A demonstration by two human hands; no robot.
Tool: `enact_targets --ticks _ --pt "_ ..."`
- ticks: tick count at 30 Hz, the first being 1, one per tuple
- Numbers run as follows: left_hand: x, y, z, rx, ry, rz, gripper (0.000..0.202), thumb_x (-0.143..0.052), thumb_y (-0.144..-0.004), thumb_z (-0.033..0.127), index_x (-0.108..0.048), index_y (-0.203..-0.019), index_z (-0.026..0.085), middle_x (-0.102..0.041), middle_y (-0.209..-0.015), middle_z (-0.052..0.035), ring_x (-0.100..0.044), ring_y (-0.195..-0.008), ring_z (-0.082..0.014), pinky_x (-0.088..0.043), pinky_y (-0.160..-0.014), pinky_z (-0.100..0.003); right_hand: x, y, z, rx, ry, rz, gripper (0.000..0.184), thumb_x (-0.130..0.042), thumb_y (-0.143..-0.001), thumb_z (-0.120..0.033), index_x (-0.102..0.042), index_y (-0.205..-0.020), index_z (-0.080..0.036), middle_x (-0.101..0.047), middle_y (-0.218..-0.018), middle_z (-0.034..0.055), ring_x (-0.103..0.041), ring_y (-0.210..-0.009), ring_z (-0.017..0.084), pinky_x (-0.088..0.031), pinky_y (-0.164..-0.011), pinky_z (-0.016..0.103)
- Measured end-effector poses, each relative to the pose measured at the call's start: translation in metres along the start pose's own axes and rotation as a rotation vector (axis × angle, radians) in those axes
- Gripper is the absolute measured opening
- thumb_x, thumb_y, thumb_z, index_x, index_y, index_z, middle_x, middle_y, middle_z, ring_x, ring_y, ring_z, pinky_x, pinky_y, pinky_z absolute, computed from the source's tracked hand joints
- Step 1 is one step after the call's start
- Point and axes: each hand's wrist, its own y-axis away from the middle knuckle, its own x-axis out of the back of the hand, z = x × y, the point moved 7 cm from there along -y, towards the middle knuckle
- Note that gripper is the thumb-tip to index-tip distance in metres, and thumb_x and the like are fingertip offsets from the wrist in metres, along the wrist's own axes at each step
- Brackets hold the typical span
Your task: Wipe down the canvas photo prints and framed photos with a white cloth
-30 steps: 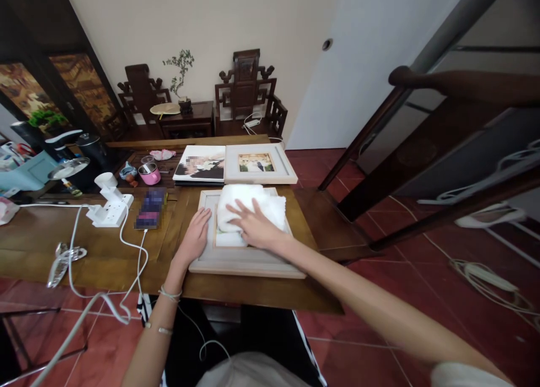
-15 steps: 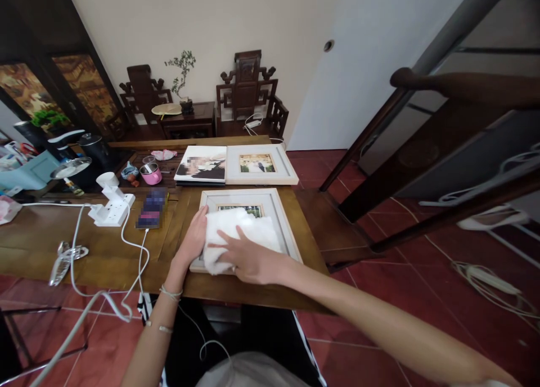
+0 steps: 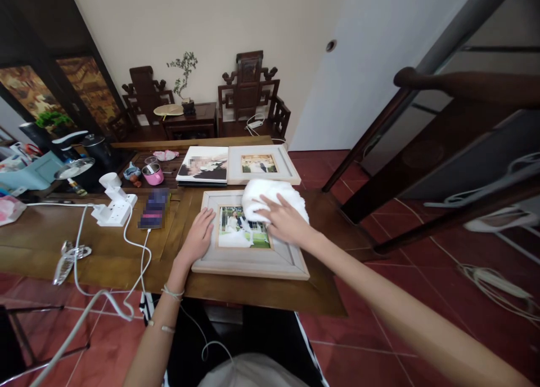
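Note:
A pale wooden picture frame (image 3: 248,260) with a wedding photo lies flat near the front edge of the brown table (image 3: 76,252). My left hand (image 3: 199,238) rests flat on the frame's left border, fingers stretched out. My right hand (image 3: 286,221) presses a white fluffy cloth (image 3: 261,196) onto the frame's upper right corner, fingers spread over it.
Behind lie a second framed photo (image 3: 261,165) and a photo print (image 3: 202,166). A phone (image 3: 152,208) on a white cable, a white power strip (image 3: 113,207), a pink pot (image 3: 152,175) and a kettle (image 3: 95,151) sit to the left. A dark stair rail (image 3: 464,86) rises on the right.
My right hand swept the cloth from the frame's middle to its lower left, then up to the upper right corner, uncovering the photo. My left hand stayed on the left border.

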Motion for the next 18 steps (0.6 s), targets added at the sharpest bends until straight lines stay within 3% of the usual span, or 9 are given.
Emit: enact_targets --ticks 3,7,10,14,18 --pt "0.0 0.0 0.0 0.0 0.004 0.011 0.043 -0.033 -0.097 0.028 -0.051 -0.133 0.013 -0.047 -0.143 -0.0124 -0.032 -0.14 -0.0226 -0.025 -0.117 -0.046 -0.001 -0.023 0.011 -0.041 0.011 0.005 0.05 -0.043 -0.078 -0.007 -0.058 -0.126 -0.012 -0.04 -0.148 0.0139 -0.022 -0.141 0.033 -0.013 -0.11 0.064" --pt "0.0 0.0 -0.001 -0.011 0.022 0.022 0.042 -0.034 -0.096 0.026 -0.051 -0.133 0.013 -0.048 -0.143 -0.0122 -0.032 -0.14 -0.0222 -0.025 -0.117 -0.046 -0.01 -0.025 -0.02 0.025 -0.018 -0.064 0.051 -0.044 -0.076 -0.005 -0.06 -0.123 -0.014 -0.039 -0.148 0.0122 -0.02 -0.141 0.035 -0.013 -0.108 0.068" --pt "0.0 0.0 -0.001 -0.015 0.029 0.029 0.041 -0.035 -0.096 0.025 -0.051 -0.132 0.014 -0.048 -0.143 -0.0125 -0.032 -0.14 -0.0224 -0.025 -0.117 -0.047 -0.01 -0.002 -0.062 0.124 -0.066 -0.138 0.053 -0.046 -0.073 -0.005 -0.061 -0.122 -0.017 -0.04 -0.148 0.0089 -0.023 -0.141 0.034 -0.018 -0.108 0.067" --pt "-0.001 0.0 -0.002 -0.018 0.042 0.036 0.041 -0.035 -0.096 0.024 -0.052 -0.131 0.014 -0.049 -0.142 -0.0125 -0.034 -0.139 -0.023 -0.026 -0.116 -0.049 0.006 0.041 -0.113 0.224 -0.264 -0.251 0.054 -0.046 -0.071 -0.006 -0.061 -0.12 -0.018 -0.038 -0.15 0.0081 -0.021 -0.142 0.031 -0.021 -0.108 0.064" --pt "-0.002 -0.001 -0.003 -0.031 0.067 0.031 0.04 -0.035 -0.095 0.022 -0.053 -0.131 0.016 -0.05 -0.142 -0.0113 -0.033 -0.139 -0.022 -0.027 -0.116 -0.048 0.016 0.061 -0.14 0.293 -0.352 -0.273 0.054 -0.046 -0.068 -0.005 -0.06 -0.119 -0.019 -0.036 -0.151 0.0066 -0.018 -0.143 0.029 -0.017 -0.11 0.064"
